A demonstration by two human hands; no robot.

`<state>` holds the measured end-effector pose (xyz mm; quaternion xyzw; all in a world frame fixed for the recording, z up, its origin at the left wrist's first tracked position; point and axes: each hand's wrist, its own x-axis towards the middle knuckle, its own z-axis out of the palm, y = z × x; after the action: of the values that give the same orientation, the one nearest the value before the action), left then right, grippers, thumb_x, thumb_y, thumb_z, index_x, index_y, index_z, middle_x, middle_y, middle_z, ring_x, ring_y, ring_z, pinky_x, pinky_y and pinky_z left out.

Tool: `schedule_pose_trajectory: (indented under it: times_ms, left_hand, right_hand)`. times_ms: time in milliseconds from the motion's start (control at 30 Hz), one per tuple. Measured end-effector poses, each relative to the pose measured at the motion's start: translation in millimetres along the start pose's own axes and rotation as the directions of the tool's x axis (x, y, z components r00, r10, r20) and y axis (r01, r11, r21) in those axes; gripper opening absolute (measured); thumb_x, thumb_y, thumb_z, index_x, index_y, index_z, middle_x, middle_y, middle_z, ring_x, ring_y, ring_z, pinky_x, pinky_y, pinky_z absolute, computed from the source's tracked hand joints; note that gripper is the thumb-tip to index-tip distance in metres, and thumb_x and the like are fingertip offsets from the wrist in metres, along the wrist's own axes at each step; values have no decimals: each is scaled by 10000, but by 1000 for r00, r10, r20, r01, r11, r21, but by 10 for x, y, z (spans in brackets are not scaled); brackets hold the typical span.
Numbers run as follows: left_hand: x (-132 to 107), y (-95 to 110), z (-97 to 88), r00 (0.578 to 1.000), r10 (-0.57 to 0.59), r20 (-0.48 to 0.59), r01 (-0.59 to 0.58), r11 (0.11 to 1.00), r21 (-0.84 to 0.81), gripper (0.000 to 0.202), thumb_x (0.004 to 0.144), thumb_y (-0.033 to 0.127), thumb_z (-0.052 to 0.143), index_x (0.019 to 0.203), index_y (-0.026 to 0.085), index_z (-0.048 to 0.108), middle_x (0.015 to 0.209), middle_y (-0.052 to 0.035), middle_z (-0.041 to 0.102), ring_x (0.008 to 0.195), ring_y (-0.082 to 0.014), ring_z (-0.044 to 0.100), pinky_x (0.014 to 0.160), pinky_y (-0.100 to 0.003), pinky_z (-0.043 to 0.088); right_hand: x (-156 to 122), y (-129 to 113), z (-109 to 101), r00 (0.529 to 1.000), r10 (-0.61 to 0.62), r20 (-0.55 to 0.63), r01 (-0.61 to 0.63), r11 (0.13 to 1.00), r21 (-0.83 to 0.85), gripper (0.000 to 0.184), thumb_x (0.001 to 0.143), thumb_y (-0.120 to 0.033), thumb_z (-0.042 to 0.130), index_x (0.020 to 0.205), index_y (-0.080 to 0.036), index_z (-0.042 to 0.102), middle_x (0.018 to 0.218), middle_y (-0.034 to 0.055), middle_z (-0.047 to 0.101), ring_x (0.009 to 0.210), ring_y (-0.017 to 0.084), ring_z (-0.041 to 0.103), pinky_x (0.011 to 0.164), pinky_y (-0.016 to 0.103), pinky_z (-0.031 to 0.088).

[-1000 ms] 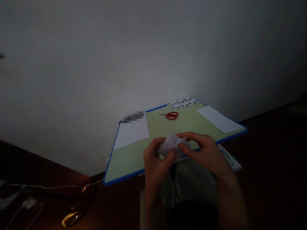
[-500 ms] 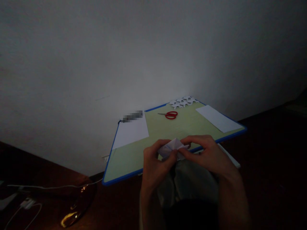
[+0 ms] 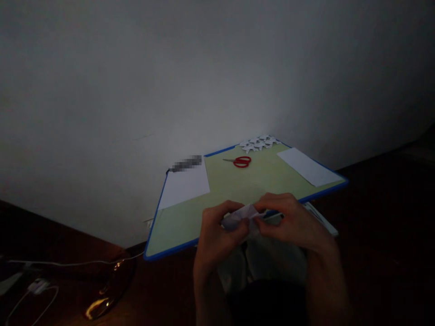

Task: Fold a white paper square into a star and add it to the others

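A small piece of folded white paper (image 3: 240, 216) is held up in front of the table's near edge, above my lap. My left hand (image 3: 220, 228) pinches its left side, thumb on the near face and fingers behind. On the right side, my right hand (image 3: 283, 217) grips it between thumb and index finger. Parts of the paper are covered by the fingers, so its full shape is hidden. Beyond the hands, red-handled scissors (image 3: 242, 161) lie on the pale green tabletop (image 3: 234, 183), blades pointing left.
Several folded white paper pieces (image 3: 260, 143) sit at the table's far edge. White sheets lie at left (image 3: 185, 185) and right (image 3: 307, 166). A wall (image 3: 204, 77) stands behind the table. A white cable (image 3: 78, 263) runs at lower left.
The paper's raised centre point has lowered and the piece looks more squeezed together. Both hands still hold it, shifted slightly left. The view has moved a little.
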<state>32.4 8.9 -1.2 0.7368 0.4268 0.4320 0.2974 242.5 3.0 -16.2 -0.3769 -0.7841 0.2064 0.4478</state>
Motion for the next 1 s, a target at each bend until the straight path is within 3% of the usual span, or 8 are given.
schedule_pose_trajectory:
  times_ms: [233,467,633,800,1000]
  left_hand:
    - [-1,-2,-16,1000,-25,8,25,1000,2,107,738,175,779,830,194,830,670,17,727,577,-126,577,567,-226,415]
    - [-61,-226,-192,987,-56,-153,51,998,-32,112,801,273,837,888,207,813,714,2,731,590,-149,603,521,-235,418]
    - [-54,-209,-139,991,-56,-118,45,994,-100,124,820,287,849,902,205,803,742,-2,742,618,-148,624,552,-235,459]
    - [-53,-126,-75,997,-35,-75,28,994,-104,112,821,264,846,903,198,804,709,9,725,592,-132,593,536,-222,431]
    - [-57,-79,-67,998,1,-64,-6,997,-72,94,829,255,831,907,205,816,689,18,716,579,-120,561,535,-218,412]
  right_hand:
    - [-21,38,-31,997,-51,-61,53,998,32,194,852,-104,722,956,-229,827,810,-18,811,709,142,733,678,259,533]
    - [-135,201,-210,963,-11,-271,35,996,84,288,952,-112,666,1159,-260,803,914,-3,843,822,154,794,771,266,598]
    - [-49,116,-125,981,-68,-181,90,989,115,340,900,-246,840,1231,-247,762,1086,35,834,998,195,784,904,305,595]
    - [50,32,37,992,-75,-99,89,986,144,155,904,-267,857,1036,-237,782,932,-11,792,865,148,740,822,257,565]
    - [32,55,26,994,-36,-100,50,988,144,52,930,-233,823,955,-231,778,856,-31,770,790,131,718,767,238,541]
